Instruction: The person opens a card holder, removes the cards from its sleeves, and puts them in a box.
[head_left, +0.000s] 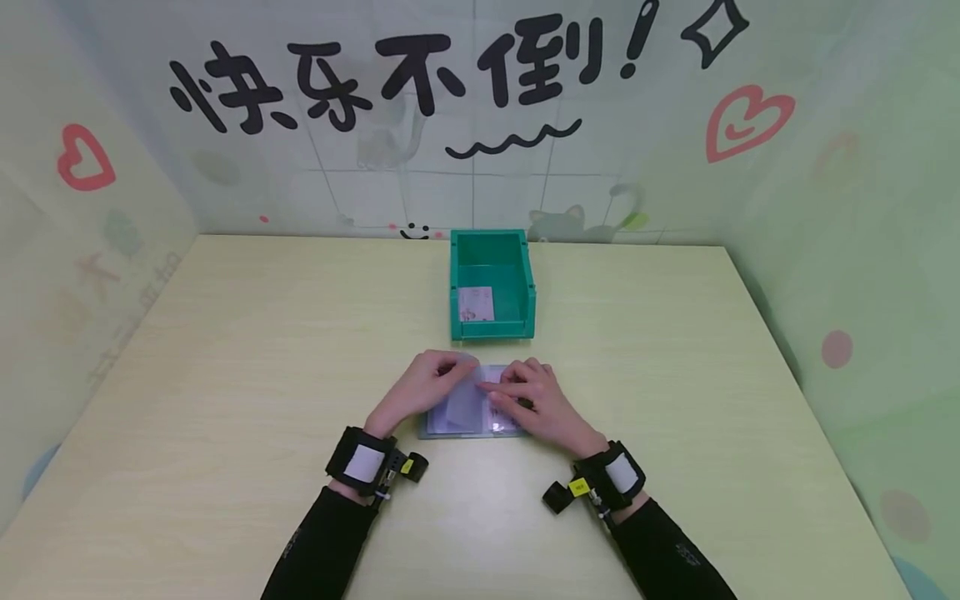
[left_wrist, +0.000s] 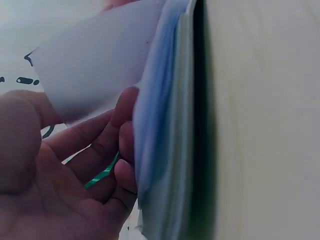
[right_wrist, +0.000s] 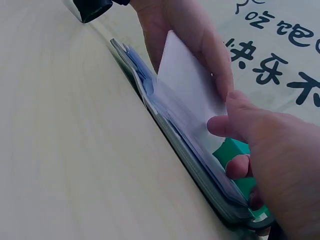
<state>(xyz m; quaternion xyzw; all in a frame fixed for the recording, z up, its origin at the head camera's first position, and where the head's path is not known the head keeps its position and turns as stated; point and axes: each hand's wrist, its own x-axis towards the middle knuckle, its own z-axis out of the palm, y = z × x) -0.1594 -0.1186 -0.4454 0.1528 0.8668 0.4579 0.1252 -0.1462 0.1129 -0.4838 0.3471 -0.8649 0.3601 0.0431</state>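
Observation:
A flat booklet [head_left: 453, 429] with clear, bluish plastic pages lies on the table; several layers show at its edge in both wrist views. My left hand [head_left: 431, 383] pinches a pale card [right_wrist: 182, 75] between thumb and fingers, and the card stands tilted above the left page. In the left wrist view, the other fingers of the left hand [left_wrist: 75, 170] rest against the booklet's edge. Over the right page is my right hand [head_left: 543, 404], index finger stretched toward the card and the other fingers loosely bent. Whether a fingertip touches the card cannot be made out.
A green open bin [head_left: 492, 330] stands just beyond the booklet, with a small pink card [head_left: 476, 304] inside. Printed walls border the table [head_left: 262, 333] at the back and sides.

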